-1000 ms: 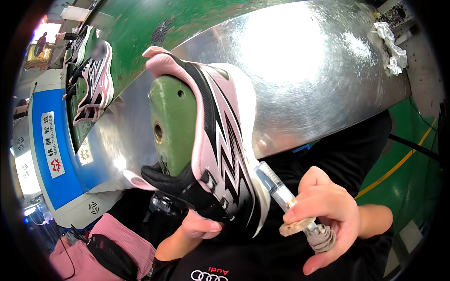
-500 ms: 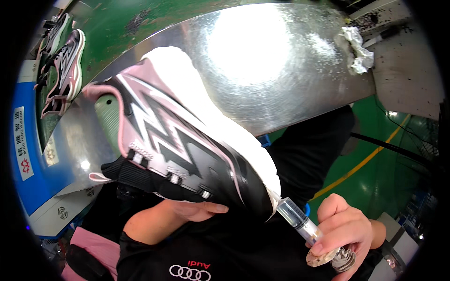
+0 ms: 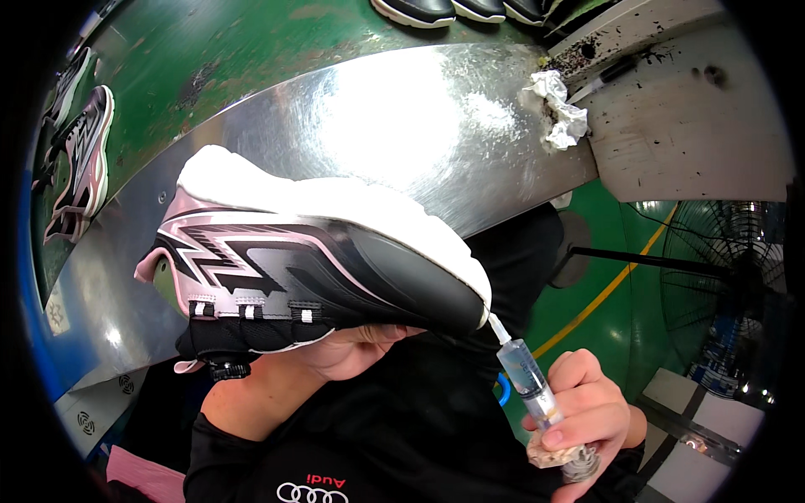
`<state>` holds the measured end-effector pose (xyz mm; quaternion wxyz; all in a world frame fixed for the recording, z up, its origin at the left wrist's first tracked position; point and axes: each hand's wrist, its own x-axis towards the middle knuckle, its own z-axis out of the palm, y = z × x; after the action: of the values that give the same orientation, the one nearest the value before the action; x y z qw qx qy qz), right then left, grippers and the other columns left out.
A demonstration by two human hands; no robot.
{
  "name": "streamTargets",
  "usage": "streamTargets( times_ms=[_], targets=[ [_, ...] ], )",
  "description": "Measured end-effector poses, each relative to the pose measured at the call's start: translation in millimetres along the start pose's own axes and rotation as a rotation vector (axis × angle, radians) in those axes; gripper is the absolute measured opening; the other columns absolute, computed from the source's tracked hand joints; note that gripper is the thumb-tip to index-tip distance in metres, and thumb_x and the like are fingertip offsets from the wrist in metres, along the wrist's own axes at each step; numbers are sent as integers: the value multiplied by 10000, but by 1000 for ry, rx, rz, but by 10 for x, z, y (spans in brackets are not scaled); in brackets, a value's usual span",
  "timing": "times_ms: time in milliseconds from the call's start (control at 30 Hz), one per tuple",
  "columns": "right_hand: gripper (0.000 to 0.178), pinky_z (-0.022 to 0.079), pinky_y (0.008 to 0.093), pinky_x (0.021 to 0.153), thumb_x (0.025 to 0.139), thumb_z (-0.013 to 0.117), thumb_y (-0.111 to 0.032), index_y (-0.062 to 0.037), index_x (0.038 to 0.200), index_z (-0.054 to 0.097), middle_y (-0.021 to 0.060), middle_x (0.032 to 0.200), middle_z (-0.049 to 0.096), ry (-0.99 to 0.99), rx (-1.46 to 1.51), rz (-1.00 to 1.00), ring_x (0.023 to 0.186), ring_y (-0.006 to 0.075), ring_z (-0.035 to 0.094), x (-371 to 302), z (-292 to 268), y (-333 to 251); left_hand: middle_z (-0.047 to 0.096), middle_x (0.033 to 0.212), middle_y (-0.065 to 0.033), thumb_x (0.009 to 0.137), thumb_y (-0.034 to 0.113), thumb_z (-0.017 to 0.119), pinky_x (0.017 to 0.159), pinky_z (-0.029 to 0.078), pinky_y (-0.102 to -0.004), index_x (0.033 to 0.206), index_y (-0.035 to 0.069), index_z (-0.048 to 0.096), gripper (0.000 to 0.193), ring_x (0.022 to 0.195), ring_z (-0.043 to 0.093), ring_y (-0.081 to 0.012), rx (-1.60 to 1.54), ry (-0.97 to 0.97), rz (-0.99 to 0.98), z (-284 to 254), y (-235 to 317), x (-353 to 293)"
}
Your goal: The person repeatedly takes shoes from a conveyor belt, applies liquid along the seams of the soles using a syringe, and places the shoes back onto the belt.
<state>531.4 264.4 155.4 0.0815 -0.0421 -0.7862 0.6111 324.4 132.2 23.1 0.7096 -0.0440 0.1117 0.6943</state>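
Note:
My left hand (image 3: 356, 352) grips a sneaker (image 3: 277, 277) from below, around its black lace side. The sneaker is black, grey and pink, turned sole-up, its thick white sole (image 3: 335, 197) along the top and its toe to the right. A bit of green shows inside the collar. My right hand (image 3: 587, 402) is closed around a clear syringe (image 3: 525, 369) with liquid in it. Its white tip meets the toe, at the seam between sole and upper. Pale wrapping (image 3: 553, 453) covers the syringe's lower end beneath my fingers.
A shiny metal worktop (image 3: 319, 142) curves behind the sneaker, bordered by a green surface (image 3: 243, 50). Crumpled white tissue (image 3: 558, 109) and a dark-handled tool (image 3: 605, 77) lie at the far right. More shoes (image 3: 84, 163) stand left and far. A fan (image 3: 721, 260) is at right.
The sneaker has rolled and levelled in my left hand, its sole now facing more upward. My right hand has kept the syringe tip at the toe seam. The view has shifted.

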Motion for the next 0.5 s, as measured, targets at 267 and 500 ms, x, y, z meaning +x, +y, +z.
streamTargets(
  times_ms=[267,500],
  targets=[
    [270,270,266,558,695,737,-196,-143,956,696,-43,813,590,122,-336,-71,666,156,361,45,209,39,489,1338,-8,718,-143,625,923,508,-299,1385,241,370,811,1160,541,-171,-67,2,38,3,-31,116],
    [524,220,313,570,625,781,-530,-168,968,620,-60,738,536,81,-684,-165,683,167,349,104,312,95,641,1096,-32,850,-7,613,950,474,-317,1075,98,635,250,1045,591,-147,-90,-87,-3,27,14,120]
  ],
)
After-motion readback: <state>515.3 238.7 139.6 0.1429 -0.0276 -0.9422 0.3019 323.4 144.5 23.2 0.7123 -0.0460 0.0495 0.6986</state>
